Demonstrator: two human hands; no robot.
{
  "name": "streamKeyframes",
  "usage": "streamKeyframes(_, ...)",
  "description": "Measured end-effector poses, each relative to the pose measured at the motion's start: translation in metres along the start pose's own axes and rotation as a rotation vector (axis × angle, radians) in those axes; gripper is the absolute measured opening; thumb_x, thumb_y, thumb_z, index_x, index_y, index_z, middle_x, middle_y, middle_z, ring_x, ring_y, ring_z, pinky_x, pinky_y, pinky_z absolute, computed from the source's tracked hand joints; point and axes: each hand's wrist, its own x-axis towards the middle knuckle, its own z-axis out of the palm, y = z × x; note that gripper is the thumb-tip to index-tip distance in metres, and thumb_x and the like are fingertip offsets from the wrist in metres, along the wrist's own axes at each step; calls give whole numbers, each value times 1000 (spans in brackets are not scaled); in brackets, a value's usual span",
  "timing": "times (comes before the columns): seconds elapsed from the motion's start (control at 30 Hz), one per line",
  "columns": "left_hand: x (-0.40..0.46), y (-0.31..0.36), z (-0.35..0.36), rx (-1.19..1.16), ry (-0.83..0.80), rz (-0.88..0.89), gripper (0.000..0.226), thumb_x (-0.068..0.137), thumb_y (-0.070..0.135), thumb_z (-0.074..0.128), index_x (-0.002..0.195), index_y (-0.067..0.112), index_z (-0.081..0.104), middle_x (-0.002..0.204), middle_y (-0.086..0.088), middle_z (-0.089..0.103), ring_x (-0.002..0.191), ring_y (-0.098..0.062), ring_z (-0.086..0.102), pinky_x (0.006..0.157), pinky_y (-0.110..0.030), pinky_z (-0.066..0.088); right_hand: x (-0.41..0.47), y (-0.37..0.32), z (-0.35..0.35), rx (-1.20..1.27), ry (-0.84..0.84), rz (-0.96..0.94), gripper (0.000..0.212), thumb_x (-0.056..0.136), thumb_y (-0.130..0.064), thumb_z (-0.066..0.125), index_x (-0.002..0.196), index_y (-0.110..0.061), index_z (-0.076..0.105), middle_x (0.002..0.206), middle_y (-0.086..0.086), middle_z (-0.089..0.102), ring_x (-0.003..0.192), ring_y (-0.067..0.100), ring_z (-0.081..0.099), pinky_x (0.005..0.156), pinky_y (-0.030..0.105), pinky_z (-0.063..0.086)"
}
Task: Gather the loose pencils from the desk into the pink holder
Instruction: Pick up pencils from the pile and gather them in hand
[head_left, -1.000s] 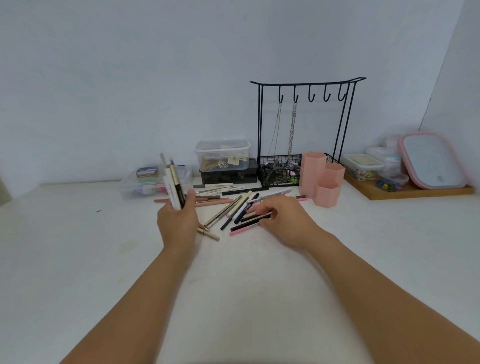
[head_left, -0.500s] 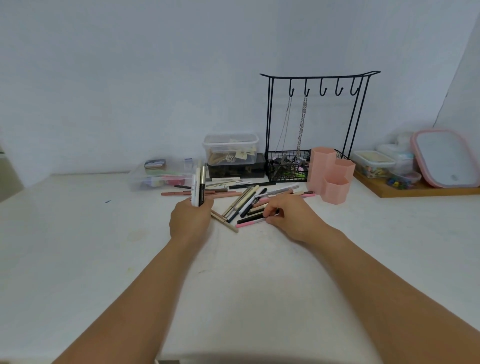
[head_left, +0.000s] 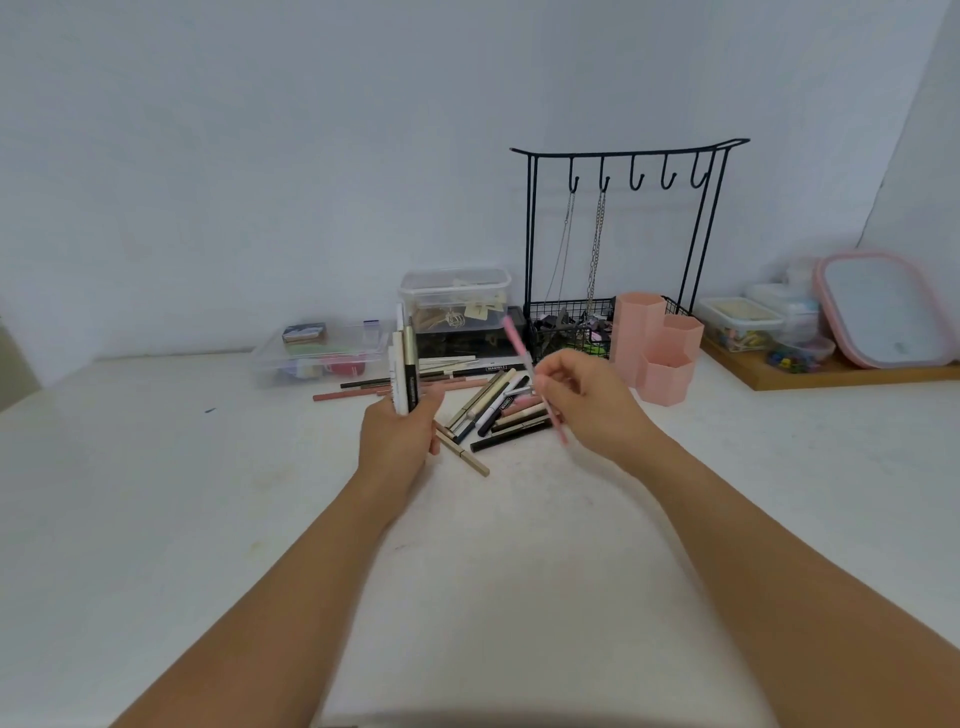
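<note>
Matt pink plastic holder (head_left: 655, 348), black wire rack (head_left: 623, 156), wooden tray (head_left: 831, 375)

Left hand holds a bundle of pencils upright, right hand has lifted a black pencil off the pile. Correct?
Not quite. In the head view the pencil in the right hand is pink, not black. The left hand does hold a bundle of pencils upright.

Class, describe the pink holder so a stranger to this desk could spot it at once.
Find the black wire hook stand at the desk's back. Beside its right foot stands the pink holder: three joined hexagonal tubes stepping down in height toward the front, all empty, unlike the clear lidded boxes nearby.
</note>
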Motion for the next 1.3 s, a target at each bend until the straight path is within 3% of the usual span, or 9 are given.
streamKeyframes(0.17, -19, 6, 14, -242, -337, -7, 29, 90, 35, 73, 79, 18, 52, 49, 7, 38, 42, -9, 31, 41, -21, 28, -12, -24, 9, 632, -66, 119, 12, 97, -2, 58, 106, 6, 61, 79, 14, 67, 67, 18, 67, 65, 23, 59)
streamKeyframes(0.43, -23, 2, 13, -150, -506, 70, 39, 64, 35, 86, 81, 12, 59, 54, -1, 48, 43, -12, 40, 39, -21, 30, -22, -28, 23, 663, -175, 117, 2, 94, 1, 61, 96, 0, 61, 77, 17, 68, 66, 20, 66, 69, 29, 58)
streamKeyframes(0.57, -21, -1, 13, -86, -543, 62, 26, 82, 16, 82, 81, 10, 57, 52, -5, 50, 38, -14, 44, 39, -20, 29, -20, -25, 28, 547, -136, 78, 5, 90, 0, 67, 94, -2, 66, 77, 14, 67, 63, 14, 64, 63, 24, 56)
streamKeyframes(0.73, -20, -1, 14, -141, -542, 37, 18, 96, 19, 68, 90, 10, 53, 52, -2, 45, 41, -14, 44, 38, -20, 26, -19, -18, 29, 344, -86, -3, 3, 89, -11, 73, 87, -14, 72, 80, 5, 71, 69, 10, 64, 61, 24, 53)
streamKeyframes(0.87, -14, 1, 13, -282, -411, 8, 20, 99, 24, 64, 88, 16, 50, 56, -1, 43, 47, -15, 44, 44, -24, 35, -5, -1, 15, -124, 84, -95, 1, 90, -20, 72, 90, -20, 73, 87, -5, 73, 74, 8, 64, 67, 22, 50)
streamKeyframes(0.93, -10, 2, 12, -326, -343, 19, 15, 100, 24, 62, 92, 15, 53, 57, -1, 40, 50, -15, 42, 51, -25, 40, -1, 10, 7, -362, 42, -102, 5, 91, -22, 70, 94, -25, 73, 95, -10, 71, 84, 6, 63, 77, 30, 54)
streamKeyframes(1.07, -5, -1, 11, -360, -278, 6, 19, 99, 27, 64, 93, 15, 50, 56, 1, 38, 50, -14, 37, 53, -26, 40, -9, 15, 5, -531, -91, -61, 17, 93, -18, 66, 107, -25, 71, 115, -4, 67, 103, 15, 61, 91, 35, 51)
streamKeyframes(1.17, -5, -2, 11, -329, -302, 15, 21, 97, 30, 66, 97, 13, 54, 53, 3, 35, 46, -13, 34, 49, -25, 36, -9, 14, 8, -635, -139, -51, 19, 93, -20, 66, 112, -21, 68, 120, -2, 64, 104, 19, 61, 89, 32, 50)
streamKeyframes(1.3, -7, -2, 12, -302, -293, -20, 26, 95, 32, 70, 90, 14, 51, 52, 4, 27, 46, -13, 25, 44, -24, 28, -5, 14, 8, -705, -161, -59, 7, 94, -20, 64, 98, -24, 67, 111, 0, 65, 94, 20, 61, 82, 33, 52)
